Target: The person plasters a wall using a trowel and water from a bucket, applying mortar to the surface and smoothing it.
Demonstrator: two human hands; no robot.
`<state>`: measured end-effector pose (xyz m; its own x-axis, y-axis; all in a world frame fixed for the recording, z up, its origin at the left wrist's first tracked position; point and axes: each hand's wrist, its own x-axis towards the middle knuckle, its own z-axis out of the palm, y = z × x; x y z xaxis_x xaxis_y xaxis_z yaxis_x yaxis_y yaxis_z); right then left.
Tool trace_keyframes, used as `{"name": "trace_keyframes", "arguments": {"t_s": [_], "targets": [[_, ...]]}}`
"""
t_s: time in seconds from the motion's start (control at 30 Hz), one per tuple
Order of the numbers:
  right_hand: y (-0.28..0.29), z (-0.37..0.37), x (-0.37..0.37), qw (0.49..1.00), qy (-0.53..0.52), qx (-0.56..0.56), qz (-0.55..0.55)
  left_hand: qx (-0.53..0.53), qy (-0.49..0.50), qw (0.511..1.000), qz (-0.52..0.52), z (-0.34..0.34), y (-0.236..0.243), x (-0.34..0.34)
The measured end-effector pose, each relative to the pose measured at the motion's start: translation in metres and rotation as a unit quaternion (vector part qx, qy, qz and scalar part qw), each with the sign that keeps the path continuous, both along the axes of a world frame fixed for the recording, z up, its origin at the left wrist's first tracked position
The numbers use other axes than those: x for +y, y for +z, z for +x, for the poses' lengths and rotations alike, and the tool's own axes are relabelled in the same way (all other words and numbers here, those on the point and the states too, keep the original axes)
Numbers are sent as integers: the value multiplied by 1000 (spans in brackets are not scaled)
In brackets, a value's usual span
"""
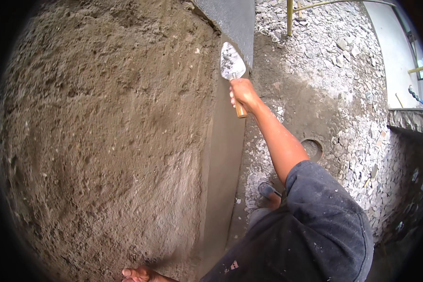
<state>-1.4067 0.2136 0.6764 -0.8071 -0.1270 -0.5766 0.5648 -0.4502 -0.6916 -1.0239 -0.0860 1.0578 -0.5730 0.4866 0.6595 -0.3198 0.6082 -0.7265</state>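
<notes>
My right hand (242, 91) is closed around the wooden handle of a pointed trowel (232, 62). Its metal blade, smeared with grey mortar, points away from me, over the far end of a smooth mortar band (224, 141). That band runs along the edge of a rough brown mortar surface (103, 108) filling the left side. At the bottom edge, my left hand (138, 274) shows only its thumb and a little of the fingers beside the rough surface; the rest is cut off, so its grip is unclear.
A smooth grey slab face (232, 23) continues beyond the trowel. Broken stone (348, 51) covers the ground to the right, with a round hole (311, 149) near my forearm. A yellowish pole (290, 19) stands at the back; a pale wall (383, 51) borders the right. My foot (268, 190) is beside the band.
</notes>
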Motion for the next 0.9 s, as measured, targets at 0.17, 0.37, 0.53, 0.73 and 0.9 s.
{"name": "trace_keyframes", "arguments": {"t_s": [0.17,0.37,0.53,0.73,0.9], "targets": [[22,11,8,995,94,-4,29,52,8,995,80,-15,-8,19],[2,-49,30,998,11,0,59,58,9,995,78,-19,-6,15],[14,-47,28,996,85,5,37,20,5,999,40,-14,-5,8],[9,-39,13,994,60,17,87,29,28,997,66,-23,-4,18],[15,47,-3,985,129,27,114,56,13,995,87,-25,-10,8]]}}
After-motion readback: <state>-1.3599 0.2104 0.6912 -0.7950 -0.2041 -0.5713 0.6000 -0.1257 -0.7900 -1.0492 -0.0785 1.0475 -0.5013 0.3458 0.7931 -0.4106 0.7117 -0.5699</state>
